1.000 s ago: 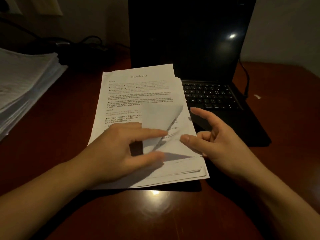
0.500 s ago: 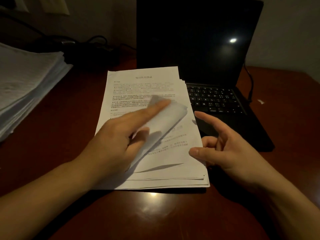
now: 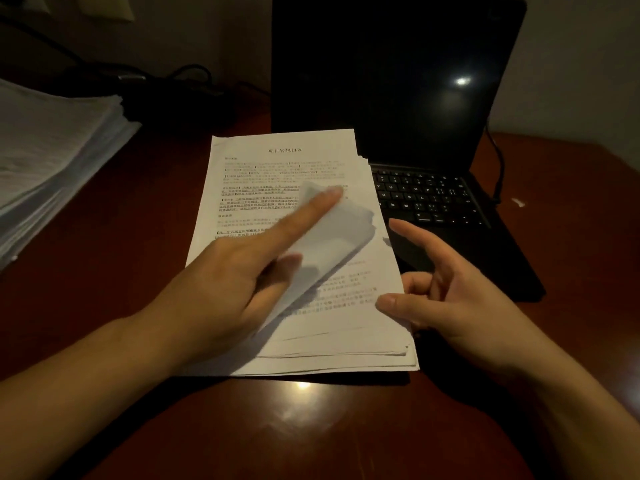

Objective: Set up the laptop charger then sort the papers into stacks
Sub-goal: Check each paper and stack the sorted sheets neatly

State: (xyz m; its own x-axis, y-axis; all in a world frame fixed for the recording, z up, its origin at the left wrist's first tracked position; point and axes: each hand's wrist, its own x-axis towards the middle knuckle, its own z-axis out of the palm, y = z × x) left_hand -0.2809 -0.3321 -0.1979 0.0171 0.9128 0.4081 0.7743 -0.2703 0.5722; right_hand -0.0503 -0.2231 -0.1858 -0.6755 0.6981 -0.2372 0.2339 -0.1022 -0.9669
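Swept farther up and to the left since a second ago, the lower right corner of the top sheet (image 3: 332, 233) now curls over the printed lines with its blank back showing. Then it stood as a small upright flap near the middle of the page. Our left grip (image 3: 235, 282) pinches that flap, forefinger stretched straight along its back and thumb against it lower down. The remaining part of the sheet lies flat on the paper stack (image 3: 277, 174), under and ahead of that grip. Our right grip (image 3: 460, 306) has scarcely shifted: it holds nothing, fingers loose, thumb tip at the stack's right edge, forefinger pointing over toward the flap.

The stack is thin white paper, densely printed in black under a centred heading, its lower edges fanned unevenly. It rests on a glossy reddish-brown worktop (image 3: 311, 427) that mirrors a lamp. Its right side lies over the left part of a matte black laptop (image 3: 433, 199), open, screen dark. A thin black cable (image 3: 500, 168) runs at the laptop's right side. Far left sits a taller pile (image 3: 52, 150) of white sheets, edges ragged.
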